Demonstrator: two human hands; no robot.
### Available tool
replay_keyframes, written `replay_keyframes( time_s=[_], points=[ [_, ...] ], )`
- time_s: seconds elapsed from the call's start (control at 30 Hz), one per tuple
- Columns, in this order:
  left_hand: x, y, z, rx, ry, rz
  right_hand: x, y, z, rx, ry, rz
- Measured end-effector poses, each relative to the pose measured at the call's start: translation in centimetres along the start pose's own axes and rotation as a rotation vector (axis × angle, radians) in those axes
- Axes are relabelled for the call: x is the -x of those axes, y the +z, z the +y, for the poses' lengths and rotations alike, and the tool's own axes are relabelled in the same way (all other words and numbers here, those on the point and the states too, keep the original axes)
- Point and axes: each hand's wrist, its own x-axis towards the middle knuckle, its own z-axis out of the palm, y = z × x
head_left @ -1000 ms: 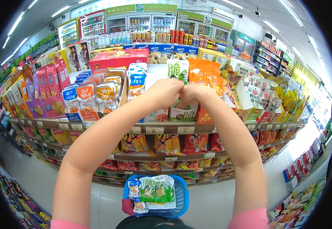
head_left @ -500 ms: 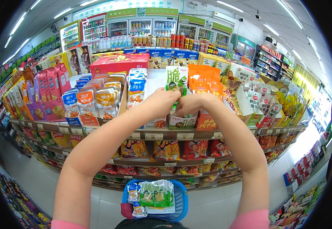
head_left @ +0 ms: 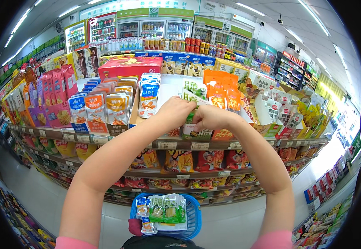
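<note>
Above the box (head_left: 192, 134), our left grip (head_left: 178, 108) pinches a packet (head_left: 198, 98), probably steadying it; our right grip's (head_left: 210, 118) state we can't tell.

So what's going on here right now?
A person's left hand and right hand are close together over a small display box on a shop shelf. The left hand appears to be on a green-and-white snack packet; what the right one grips is hidden. Below, a blue plastic basket holds similar green-and-white packets and blue-and-white packets.
</note>
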Motion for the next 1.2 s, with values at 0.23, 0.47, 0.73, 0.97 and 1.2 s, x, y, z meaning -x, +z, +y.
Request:
replay_keyframes(
  time_s=[0.23,0.47,0.73,0.97,1.2],
  points=[
    [0.2,-0.3,-0.1,0.175,-0.113,0.050,0.4,-0.9,0.2,-0.593,0.148,0.245],
    [-1.2,-1.0,-2.5,0.480,-0.336,0.105,-1.7,-3.5,2.2,-0.095,0.133,0.726],
    [-3.0,-0.9,-3.6,0.680,-0.542,-0.040,-4.8,-3.9,3.3,0.225,0.155,0.817],
    [-2.8,-0.8,-3.8,0.691,-0.576,-0.103,-5.8,-4.8,3.6,-0.084,0.083,0.612],
    [-2.9,-1.2,-4.0,0.744,-0.614,-0.151,-4.9,-6.4,5.4,-0.126,-0.025,0.617]
  ],
)
